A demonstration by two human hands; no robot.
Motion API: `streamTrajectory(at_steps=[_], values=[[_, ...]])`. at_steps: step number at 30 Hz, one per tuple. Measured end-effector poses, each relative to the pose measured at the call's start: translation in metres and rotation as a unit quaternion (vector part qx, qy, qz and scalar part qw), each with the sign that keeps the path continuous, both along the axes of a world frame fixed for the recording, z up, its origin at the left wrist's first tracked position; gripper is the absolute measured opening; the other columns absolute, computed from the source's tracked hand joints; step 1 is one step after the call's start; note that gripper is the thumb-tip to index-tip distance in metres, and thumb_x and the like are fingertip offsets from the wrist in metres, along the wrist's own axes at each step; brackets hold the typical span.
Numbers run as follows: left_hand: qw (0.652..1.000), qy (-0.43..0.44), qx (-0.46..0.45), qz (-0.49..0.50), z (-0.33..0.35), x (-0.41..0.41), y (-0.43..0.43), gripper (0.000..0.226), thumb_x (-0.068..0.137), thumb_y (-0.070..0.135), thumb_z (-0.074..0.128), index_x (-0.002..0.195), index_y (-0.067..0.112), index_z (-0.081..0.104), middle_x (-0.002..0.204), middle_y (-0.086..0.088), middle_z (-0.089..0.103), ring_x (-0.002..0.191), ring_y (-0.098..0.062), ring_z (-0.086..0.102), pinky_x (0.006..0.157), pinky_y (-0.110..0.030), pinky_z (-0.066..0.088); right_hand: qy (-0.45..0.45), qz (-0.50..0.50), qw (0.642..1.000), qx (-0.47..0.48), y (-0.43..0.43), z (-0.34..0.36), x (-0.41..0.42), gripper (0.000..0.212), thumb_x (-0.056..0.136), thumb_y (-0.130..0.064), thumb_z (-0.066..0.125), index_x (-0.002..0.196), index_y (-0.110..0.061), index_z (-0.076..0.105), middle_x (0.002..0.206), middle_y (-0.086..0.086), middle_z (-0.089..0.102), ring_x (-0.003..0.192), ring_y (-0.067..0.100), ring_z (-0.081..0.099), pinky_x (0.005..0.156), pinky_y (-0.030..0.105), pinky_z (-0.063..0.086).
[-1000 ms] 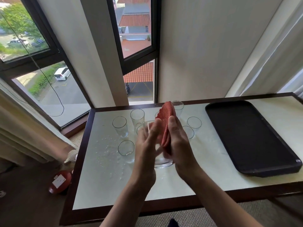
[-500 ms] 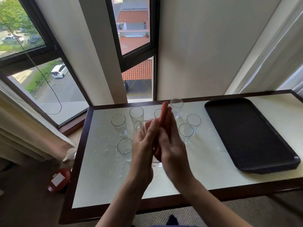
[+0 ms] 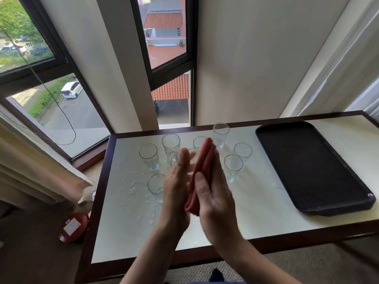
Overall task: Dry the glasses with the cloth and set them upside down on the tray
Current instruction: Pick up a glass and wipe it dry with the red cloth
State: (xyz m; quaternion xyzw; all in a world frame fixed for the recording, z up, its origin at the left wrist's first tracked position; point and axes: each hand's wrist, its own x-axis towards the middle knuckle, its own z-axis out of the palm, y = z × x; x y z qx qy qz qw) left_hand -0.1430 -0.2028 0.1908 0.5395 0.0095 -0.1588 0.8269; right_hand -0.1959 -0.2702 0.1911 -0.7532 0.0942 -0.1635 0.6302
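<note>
Upright glasses [image 3: 149,158] are crowding the table [image 3: 256,201] behind both hands, and the tray [image 3: 307,167] is lying well right. The right hand [image 3: 213,193] is gripping the red cloth [image 3: 202,171] with its thumb over it. The flat-fingered left hand [image 3: 176,187] is pressing a mostly hidden glass [image 3: 194,153] against it.

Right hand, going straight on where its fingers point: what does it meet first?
Probably the tall glass at the back, straight beyond the fingertips of the right hand, which holds the cloth; the hand looks raised, so depth is unclear.
</note>
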Motion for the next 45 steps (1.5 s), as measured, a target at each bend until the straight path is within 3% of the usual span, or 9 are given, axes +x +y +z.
streamTrajectory(at_steps=[4,9,14,19,25,29,34,39,45], values=[[0.999,0.017,0.011,0.028,-0.003,-0.001,0.003,0.061,0.083,0.062,0.049,0.120,0.016,0.063,0.100,-0.007,0.079,0.093,-0.018,0.077,0.070,-0.024,0.059,0.000,0.017,1.000,0.022,-0.004,-0.002,0.006,0.056,0.094,-0.048,0.040,0.147,-0.054,0.022,0.153,-0.017,0.041,0.137,0.000,0.043,0.113,0.032,0.041],[1.000,-0.018,0.008,0.004,0.003,-0.004,-0.005,0.049,0.084,0.047,0.073,0.112,0.008,0.069,0.107,-0.014,0.069,0.103,-0.024,0.065,0.091,-0.039,0.051,0.031,-0.007,0.998,0.051,-0.015,0.004,0.028,0.055,0.091,-0.055,0.036,0.145,-0.045,0.038,0.137,-0.009,0.060,0.121,0.010,0.061,0.104,0.044,0.050],[0.999,0.018,-0.040,0.025,0.006,0.008,0.004,0.087,0.078,0.058,0.078,0.131,-0.006,0.052,0.126,-0.031,0.059,0.112,-0.034,0.063,0.095,-0.040,0.051,-0.032,0.006,0.997,-0.063,0.007,0.002,-0.001,0.062,0.095,-0.047,0.038,0.154,-0.040,0.018,0.157,-0.026,0.027,0.144,-0.006,0.026,0.119,0.031,0.030],[0.999,0.037,0.026,0.012,0.008,-0.001,0.002,0.059,0.087,0.060,0.064,0.122,0.012,0.063,0.119,-0.017,0.072,0.106,-0.025,0.073,0.088,-0.036,0.058,0.029,-0.015,0.995,0.090,-0.009,0.002,0.028,0.057,0.089,-0.055,0.039,0.145,-0.045,0.038,0.132,-0.015,0.061,0.118,0.006,0.061,0.102,0.043,0.051],[0.996,0.022,-0.057,-0.064,0.007,0.004,0.011,0.050,0.083,0.039,0.073,0.121,0.006,0.071,0.121,-0.019,0.070,0.114,-0.023,0.067,0.095,-0.029,0.055,-0.026,0.006,0.999,0.028,0.008,-0.002,0.007,0.065,0.092,-0.048,0.046,0.153,-0.036,0.028,0.150,-0.015,0.046,0.137,0.002,0.044,0.112,0.037,0.040],[0.999,0.021,0.028,-0.023,0.003,0.011,0.014,0.057,0.068,0.040,0.083,0.108,0.000,0.074,0.109,-0.026,0.073,0.098,-0.033,0.068,0.092,-0.042,0.052,0.037,0.011,0.966,0.254,-0.004,-0.001,0.012,0.044,0.098,-0.037,0.047,0.140,-0.023,0.051,0.122,-0.001,0.070,0.112,0.013,0.066,0.090,0.029,0.054],[0.995,-0.011,0.094,-0.013,0.004,0.015,0.019,0.061,0.058,0.029,0.094,0.111,0.010,0.070,0.105,-0.013,0.076,0.091,-0.022,0.076,0.073,-0.025,0.060,0.135,-0.045,0.835,0.531,-0.027,0.009,0.025,0.035,0.097,-0.035,0.049,0.109,-0.008,0.068,0.100,0.018,0.075,0.090,0.034,0.071,0.078,0.044,0.056],[0.990,-0.088,0.107,0.010,0.002,0.009,0.009,0.068,0.044,0.029,0.092,0.107,0.019,0.067,0.096,-0.002,0.077,0.089,-0.015,0.075,0.074,-0.023,0.058,0.124,-0.041,0.817,0.561,-0.035,0.007,0.028,0.035,0.086,-0.025,0.056,0.110,-0.004,0.069,0.103,0.022,0.072,0.091,0.037,0.068,0.083,0.042,0.054],[0.973,-0.160,0.157,0.056,-0.005,0.002,0.006,0.069,0.048,0.046,0.087,0.110,0.030,0.065,0.105,0.007,0.074,0.097,-0.014,0.074,0.077,-0.024,0.059,0.174,-0.043,0.818,0.547,-0.031,-0.002,0.021,0.042,0.092,-0.025,0.049,0.125,-0.001,0.063,0.127,0.029,0.062,0.126,0.047,0.053,0.112,0.054,0.033]])
